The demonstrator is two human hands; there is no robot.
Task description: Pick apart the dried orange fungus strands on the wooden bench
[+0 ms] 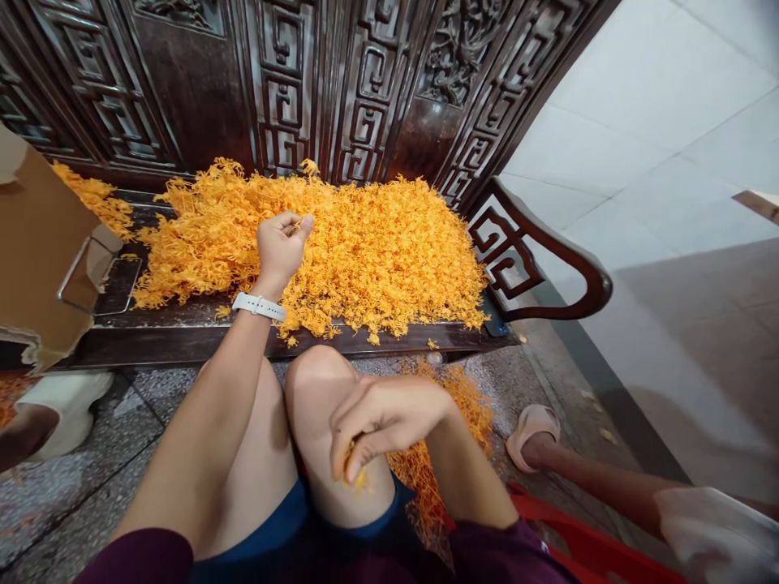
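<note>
A broad heap of small, spiky orange pieces (389,251) covers the seat of a dark wooden bench (182,345). My left hand (283,247), with a white watch strap (259,307) at the wrist, is over the heap's front left part. Its thumb and fingers are pinched together; whatever is between them is too small to make out. Above my knee, my right hand (389,422) is closed in a pinch. A small orange piece (361,482), blurred, shows at its fingertips.
A torn cardboard box (49,243) and a bent metal wire frame (76,272) stand at the left. The bench has a carved backrest (322,89) and armrest (548,259). Stringy orange scraps (419,478) lie on the floor. Other people's feet in slippers (532,434) show on both sides.
</note>
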